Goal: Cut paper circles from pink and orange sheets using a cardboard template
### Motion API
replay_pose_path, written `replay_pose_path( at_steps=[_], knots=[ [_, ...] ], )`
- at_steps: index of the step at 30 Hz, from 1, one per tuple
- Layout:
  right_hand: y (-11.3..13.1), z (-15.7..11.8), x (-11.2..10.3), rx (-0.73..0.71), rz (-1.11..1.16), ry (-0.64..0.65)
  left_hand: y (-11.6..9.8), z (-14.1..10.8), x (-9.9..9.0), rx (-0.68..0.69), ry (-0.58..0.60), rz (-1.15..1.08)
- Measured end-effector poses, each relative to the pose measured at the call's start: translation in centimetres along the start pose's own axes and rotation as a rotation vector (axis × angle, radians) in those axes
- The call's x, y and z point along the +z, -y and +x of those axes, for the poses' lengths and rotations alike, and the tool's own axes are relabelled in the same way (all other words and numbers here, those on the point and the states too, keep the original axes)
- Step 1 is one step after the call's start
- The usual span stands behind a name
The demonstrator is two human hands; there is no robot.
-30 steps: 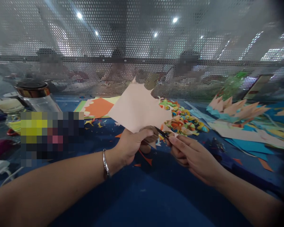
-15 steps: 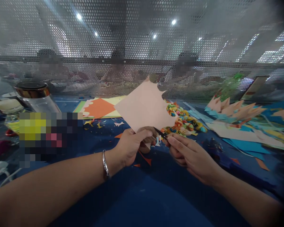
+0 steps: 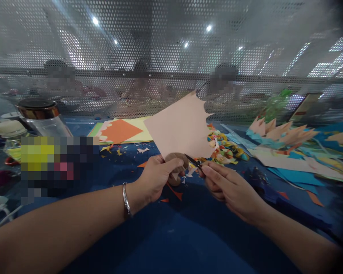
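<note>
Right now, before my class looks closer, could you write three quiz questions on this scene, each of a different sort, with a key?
1. Fill in: the left hand grips the pale sheet, and the right hand holds the ____.
2. True or false: a silver bracelet circles the left wrist.
3. In the picture, the pale sheet's right-hand edge is: A) straight; B) scalloped with points; C) folded over.

Key: 1. scissors; 2. true; 3. B.

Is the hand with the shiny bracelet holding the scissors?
No, the left hand, beside the bracelet, grips the pale paper; the right hand holds the scissors.
</note>
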State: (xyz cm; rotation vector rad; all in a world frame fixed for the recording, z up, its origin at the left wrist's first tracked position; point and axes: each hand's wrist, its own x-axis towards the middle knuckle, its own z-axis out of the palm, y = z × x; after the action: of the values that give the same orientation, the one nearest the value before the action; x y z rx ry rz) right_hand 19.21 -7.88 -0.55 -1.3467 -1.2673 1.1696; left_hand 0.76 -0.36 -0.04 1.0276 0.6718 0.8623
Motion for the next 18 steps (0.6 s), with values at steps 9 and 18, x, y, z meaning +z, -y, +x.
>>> replay_pose_path(
  at_steps=[9, 18],
  knots=[
    [-0.35, 0.10, -0.16, -0.002, -0.005, -0.031, 0.11, 0.20, -0.45, 0.020, 0.059, 0.052],
    [-0.23, 0.22, -0.20, -0.014, -0.035, -0.033, 0.09, 0.27, -0.58, 0.072, 0.063, 0.045]
  ],
)
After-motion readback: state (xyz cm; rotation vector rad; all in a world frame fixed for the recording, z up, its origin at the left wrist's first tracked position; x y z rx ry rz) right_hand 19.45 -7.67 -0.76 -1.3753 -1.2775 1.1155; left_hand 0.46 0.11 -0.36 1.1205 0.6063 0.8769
